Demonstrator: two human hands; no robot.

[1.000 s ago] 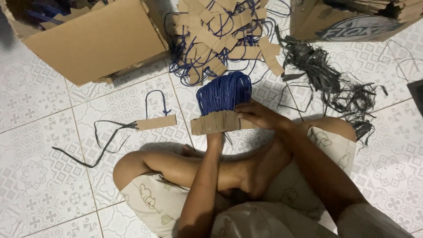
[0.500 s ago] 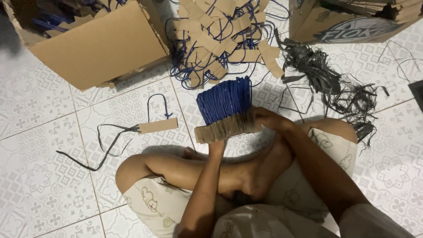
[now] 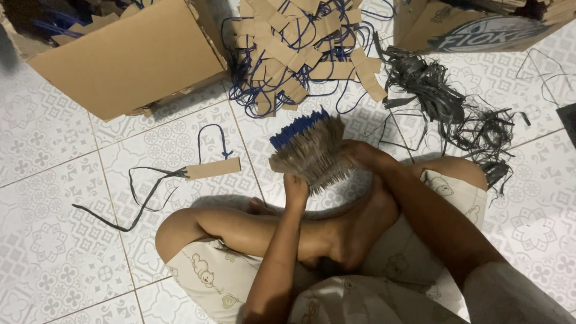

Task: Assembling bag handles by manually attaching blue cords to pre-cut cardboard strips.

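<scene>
A thick stack of brown cardboard strips with blue cord loops [image 3: 309,153] is tilted up above my crossed legs. My left hand [image 3: 295,187] grips its lower near corner. My right hand [image 3: 362,155] clasps its right side. The strip edges face the camera and the blue cords stick out at the far top. A single strip with a blue loop [image 3: 211,168] lies on the tiles to the left, apart from both hands.
A loose heap of cardboard strips with blue cords [image 3: 294,48] lies ahead. An open cardboard box [image 3: 129,57] stands far left, another box [image 3: 480,24] far right. Black plastic straps [image 3: 450,108] are piled at right, and one black strap [image 3: 129,201] trails at left.
The stack has been tipped from lying flat to standing on edge, so its strip edges now face up. Both hands stayed on it, and it shifted slightly nearer.
</scene>
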